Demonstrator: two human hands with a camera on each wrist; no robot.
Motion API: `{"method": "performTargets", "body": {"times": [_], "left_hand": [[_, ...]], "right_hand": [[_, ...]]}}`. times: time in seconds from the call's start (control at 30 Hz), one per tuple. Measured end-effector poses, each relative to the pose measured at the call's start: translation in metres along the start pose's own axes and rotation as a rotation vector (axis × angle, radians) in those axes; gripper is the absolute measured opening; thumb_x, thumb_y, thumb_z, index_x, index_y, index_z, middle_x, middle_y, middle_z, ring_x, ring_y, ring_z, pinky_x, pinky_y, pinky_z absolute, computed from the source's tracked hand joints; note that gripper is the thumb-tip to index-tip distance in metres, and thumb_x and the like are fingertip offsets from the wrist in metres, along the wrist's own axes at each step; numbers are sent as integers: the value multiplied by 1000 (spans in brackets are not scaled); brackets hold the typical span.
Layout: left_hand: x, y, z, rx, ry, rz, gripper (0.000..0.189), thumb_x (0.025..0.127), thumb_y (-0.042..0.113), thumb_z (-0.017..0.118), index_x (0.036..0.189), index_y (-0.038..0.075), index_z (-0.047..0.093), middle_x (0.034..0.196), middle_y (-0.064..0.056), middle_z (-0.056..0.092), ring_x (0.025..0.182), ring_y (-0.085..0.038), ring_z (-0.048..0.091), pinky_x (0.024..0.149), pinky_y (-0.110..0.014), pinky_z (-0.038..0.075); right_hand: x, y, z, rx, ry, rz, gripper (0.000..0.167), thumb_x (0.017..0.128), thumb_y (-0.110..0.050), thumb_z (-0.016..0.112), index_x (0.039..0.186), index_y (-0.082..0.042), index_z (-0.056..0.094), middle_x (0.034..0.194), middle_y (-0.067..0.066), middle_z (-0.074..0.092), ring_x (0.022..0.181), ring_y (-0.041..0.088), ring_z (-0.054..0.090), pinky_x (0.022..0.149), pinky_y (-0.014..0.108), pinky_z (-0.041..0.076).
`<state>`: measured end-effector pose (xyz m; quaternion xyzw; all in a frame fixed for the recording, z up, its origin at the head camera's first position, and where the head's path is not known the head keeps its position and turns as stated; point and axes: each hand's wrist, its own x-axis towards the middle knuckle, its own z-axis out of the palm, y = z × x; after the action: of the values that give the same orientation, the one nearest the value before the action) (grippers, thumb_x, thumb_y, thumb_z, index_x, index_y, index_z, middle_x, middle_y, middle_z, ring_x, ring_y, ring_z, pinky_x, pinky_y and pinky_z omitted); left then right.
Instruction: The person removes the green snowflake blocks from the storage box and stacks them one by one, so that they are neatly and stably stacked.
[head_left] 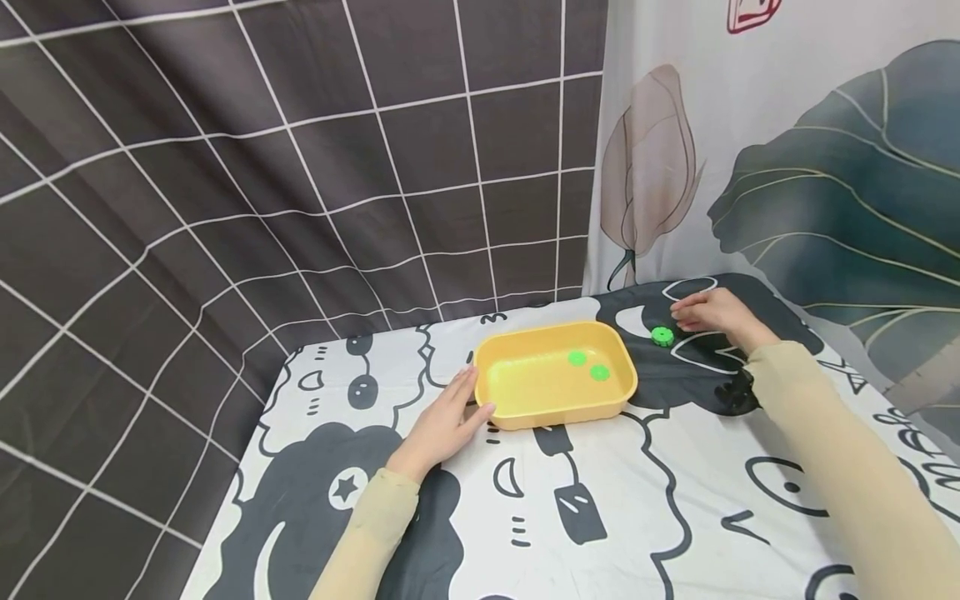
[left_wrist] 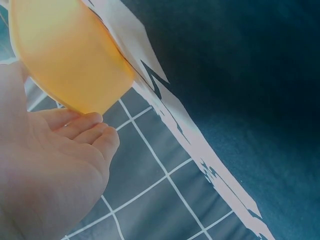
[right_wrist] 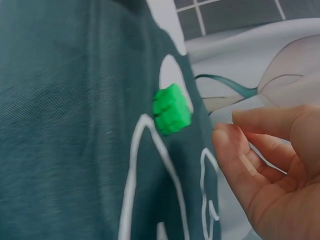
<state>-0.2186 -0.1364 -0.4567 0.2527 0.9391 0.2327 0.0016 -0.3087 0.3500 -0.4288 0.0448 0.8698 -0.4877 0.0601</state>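
At the left end of a yellow plastic tray (head_left: pixel 551 417), my left hand (head_left: pixel 442 425) rests with its fingers along the outer side and its thumb near the front corner. The left wrist view shows these fingers (left_wrist: pixel 82 125) nearly straight against the tray wall (left_wrist: pixel 75 55). Two flat green pieces (head_left: pixel 577 357) lie inside the tray, toward its right side. Outside it, on the dark part of the cloth, lies a chunky green gear-shaped piece (right_wrist: pixel 171 109). My right hand (head_left: pixel 712 315) hovers just beside this piece, loosely bent, with a gap between thumb and forefinger and nothing held.
A white cloth with black cartoon drawings (head_left: pixel 525 508) covers the table. Behind it hangs a dark curtain with a white grid (head_left: pixel 420 167); a pale curtain with leaf and flower prints (head_left: pixel 847 183) hangs at the back right. A small black device (head_left: pixel 738 392) sits under the right wrist.
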Motion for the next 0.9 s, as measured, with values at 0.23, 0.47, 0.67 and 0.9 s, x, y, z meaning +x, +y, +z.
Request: {"method": "performTargets", "body": {"times": [0.23,0.47,0.67,0.9], "left_hand": [[0,1,-1,3,2,3,82,102,64,39,160,6,27,164,-12,27,152,-27,23,121,-44,25],[-1,2,-2,4,-4,-6,82,102,64,40,159,6,27,165,-11,27,152,-24,22,122,-42,24],[0,1,-1,1,2,3,82,102,63,40,159,5,27,164,-11,27,152,-27,23,122,-43,24],[0,-1,-1,4,0,6,82,102,63,40,159,5,28,164,-10,28,152,-27,23,122,-44,25]], "right_hand": [[0,-15,0,-58,9,-16,39,103,-13,56,129,17,55,126,34,60,88,17,71,88,39,59],[0,-33,10,-97,-22,-62,39,101,-14,61,128,14,59,126,33,60,93,21,71,85,36,60],[-1,-64,24,-132,-84,-103,40,101,-16,61,130,11,58,126,33,60,111,45,62,98,51,53],[-2,-95,43,-175,-130,-189,32,98,-15,66,122,7,66,116,26,68,100,35,68,89,44,58]]}}
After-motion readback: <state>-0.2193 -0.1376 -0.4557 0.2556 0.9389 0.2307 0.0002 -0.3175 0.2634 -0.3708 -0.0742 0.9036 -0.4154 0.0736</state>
